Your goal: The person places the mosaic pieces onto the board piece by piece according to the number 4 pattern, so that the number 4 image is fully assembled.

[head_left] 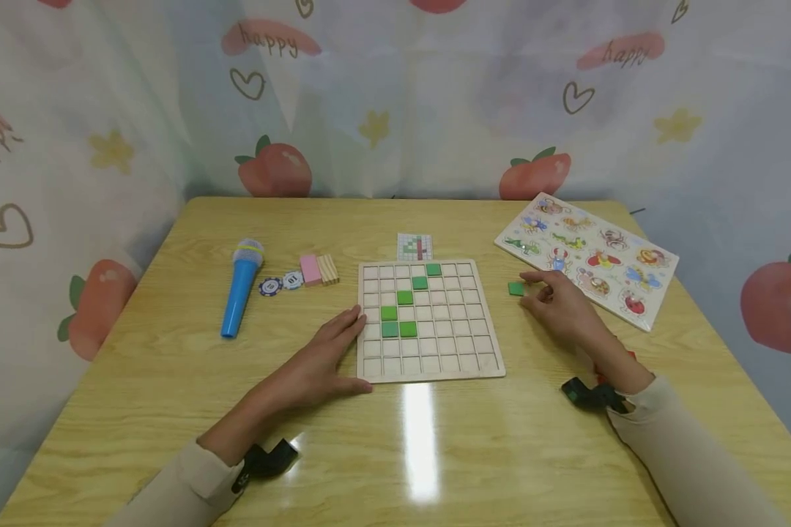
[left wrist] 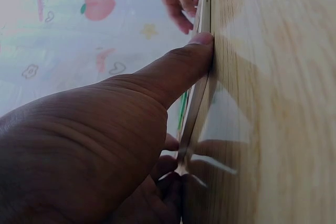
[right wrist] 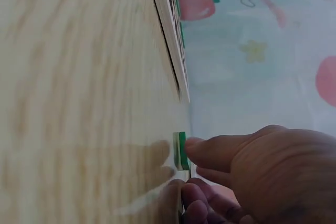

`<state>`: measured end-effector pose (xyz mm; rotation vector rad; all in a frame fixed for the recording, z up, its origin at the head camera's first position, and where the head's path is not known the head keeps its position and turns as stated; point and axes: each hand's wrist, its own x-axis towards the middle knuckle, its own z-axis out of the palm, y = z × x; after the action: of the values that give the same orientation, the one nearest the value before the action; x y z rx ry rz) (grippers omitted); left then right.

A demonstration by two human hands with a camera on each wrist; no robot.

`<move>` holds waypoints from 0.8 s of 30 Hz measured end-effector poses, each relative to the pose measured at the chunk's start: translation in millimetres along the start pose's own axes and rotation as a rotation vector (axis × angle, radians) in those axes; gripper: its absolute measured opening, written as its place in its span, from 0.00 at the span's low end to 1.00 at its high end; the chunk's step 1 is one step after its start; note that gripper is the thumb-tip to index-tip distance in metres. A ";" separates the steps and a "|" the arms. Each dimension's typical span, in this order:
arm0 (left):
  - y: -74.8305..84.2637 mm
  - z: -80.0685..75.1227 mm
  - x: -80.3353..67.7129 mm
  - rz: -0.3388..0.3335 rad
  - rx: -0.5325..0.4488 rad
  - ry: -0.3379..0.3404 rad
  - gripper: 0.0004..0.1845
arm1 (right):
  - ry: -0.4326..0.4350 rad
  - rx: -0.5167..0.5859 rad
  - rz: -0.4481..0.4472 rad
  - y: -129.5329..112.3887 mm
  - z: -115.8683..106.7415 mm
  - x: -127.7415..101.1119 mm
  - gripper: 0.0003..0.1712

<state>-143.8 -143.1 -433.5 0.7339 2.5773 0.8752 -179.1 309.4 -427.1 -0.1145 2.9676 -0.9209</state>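
Note:
A wooden grid board (head_left: 444, 344) lies mid-table, with several green square tiles (head_left: 405, 298) in its cells, running diagonally from far right to near left. My left hand (head_left: 319, 362) rests at the board's left side, fingers extended along that edge and thumb at the front corner. To the right of the board, my right hand (head_left: 559, 306) has thumb and index finger at the near side of a loose green tile (head_left: 515, 289), pinching it low at the table. In the right wrist view the thumb meets this green tile (right wrist: 182, 150); the other fingers are curled.
A small pattern card (head_left: 414, 247) lies behind the board. At back right is an insect picture puzzle (head_left: 593, 256). Leftward are a blue toy microphone (head_left: 240, 285), two poker chips (head_left: 271, 286), a pink block (head_left: 310, 270) and striped wooden pieces (head_left: 328, 269). Something red (head_left: 631, 355) shows beneath the right wrist.

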 end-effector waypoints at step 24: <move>1.3 -0.3 -4.0 0.018 0.002 0.007 0.61 | -0.090 0.019 -0.152 -49.9 2.0 -14.3 0.11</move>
<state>-140.1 -144.6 -432.0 0.7568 2.5817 0.8828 -161.7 268.3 -400.3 -0.3758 2.8984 -0.9324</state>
